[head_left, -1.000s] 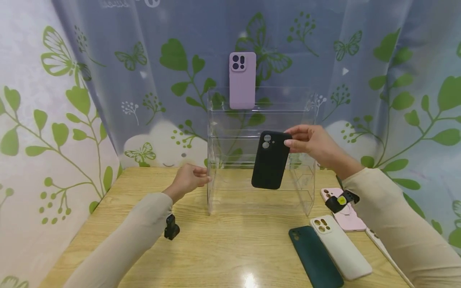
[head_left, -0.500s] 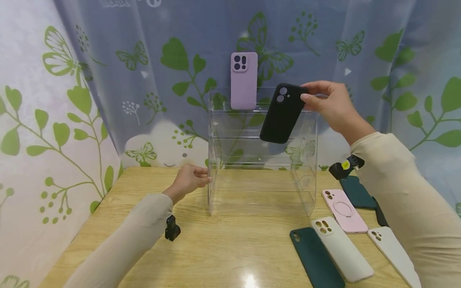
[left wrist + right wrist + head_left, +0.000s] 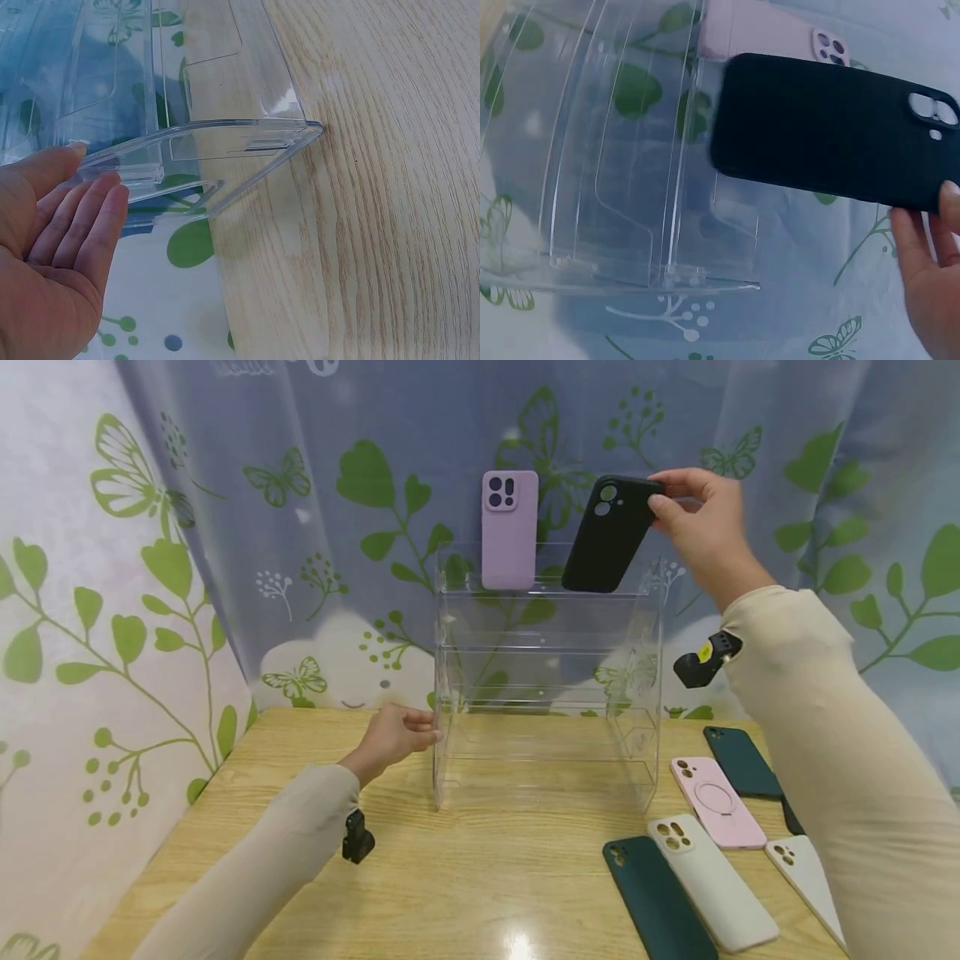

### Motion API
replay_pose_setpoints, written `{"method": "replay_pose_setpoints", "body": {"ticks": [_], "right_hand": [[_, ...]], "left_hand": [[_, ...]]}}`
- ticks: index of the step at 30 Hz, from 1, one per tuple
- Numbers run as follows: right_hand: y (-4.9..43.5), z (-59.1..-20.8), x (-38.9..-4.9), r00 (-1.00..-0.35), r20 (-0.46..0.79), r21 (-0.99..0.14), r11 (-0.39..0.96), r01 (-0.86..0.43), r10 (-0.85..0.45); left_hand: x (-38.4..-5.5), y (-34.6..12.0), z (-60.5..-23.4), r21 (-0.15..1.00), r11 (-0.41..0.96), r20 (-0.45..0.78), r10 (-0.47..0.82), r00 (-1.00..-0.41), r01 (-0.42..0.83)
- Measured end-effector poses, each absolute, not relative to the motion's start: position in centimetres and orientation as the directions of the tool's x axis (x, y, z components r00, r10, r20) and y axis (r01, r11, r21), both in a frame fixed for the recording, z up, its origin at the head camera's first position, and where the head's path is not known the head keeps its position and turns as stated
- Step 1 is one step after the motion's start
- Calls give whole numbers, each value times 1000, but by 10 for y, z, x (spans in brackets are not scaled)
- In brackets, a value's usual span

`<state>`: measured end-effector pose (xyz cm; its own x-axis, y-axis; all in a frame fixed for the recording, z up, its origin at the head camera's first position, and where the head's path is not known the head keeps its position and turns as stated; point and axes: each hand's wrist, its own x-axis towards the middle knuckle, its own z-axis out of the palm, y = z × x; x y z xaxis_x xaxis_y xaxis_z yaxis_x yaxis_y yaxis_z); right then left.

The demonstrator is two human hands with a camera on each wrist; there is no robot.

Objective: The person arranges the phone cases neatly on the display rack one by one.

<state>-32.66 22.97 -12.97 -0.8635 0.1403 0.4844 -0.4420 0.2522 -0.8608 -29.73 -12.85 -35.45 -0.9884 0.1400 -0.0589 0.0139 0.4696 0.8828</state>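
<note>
My right hand [image 3: 708,518] pinches a black phone case [image 3: 611,535] by its upper right corner, between thumb and fingers. The case tilts, its lower end in front of the top tier of a clear acrylic display stand [image 3: 547,639]. A lilac phone case [image 3: 510,543] stands upright on that tier, just left of the black one; in the right wrist view the black phone case [image 3: 817,131] partly covers it. Low on the stand's left side, my left hand [image 3: 390,739] holds the side panel's edge, its thumb and fingertips at the rim in the left wrist view.
On the wooden table [image 3: 480,877], several cases lie at the right: dark green [image 3: 660,897], cream [image 3: 712,881], pink with a ring [image 3: 718,802], another dark green [image 3: 742,762] and a white one [image 3: 806,877] partly under the right sleeve. A patterned curtain [image 3: 315,568] hangs behind.
My right hand has raised the black phone case from in front of the lower tiers to the top tier, shifting somewhat right. The left hand stays at the stand's side.
</note>
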Motion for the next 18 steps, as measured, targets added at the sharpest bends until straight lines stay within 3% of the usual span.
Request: {"method": "replay_pose_setpoints", "body": {"ticks": [6,18], "right_hand": [[225,-130,-337,-799,569,-800,353,-485,192],[211,-145,-354,-791,578,-779,422,-463,200]], "left_hand": [[-297,-129,-355,886,464,-60,136,-989,10],[-298,-130,-356,894,448,-46,130,-990,17]]}}
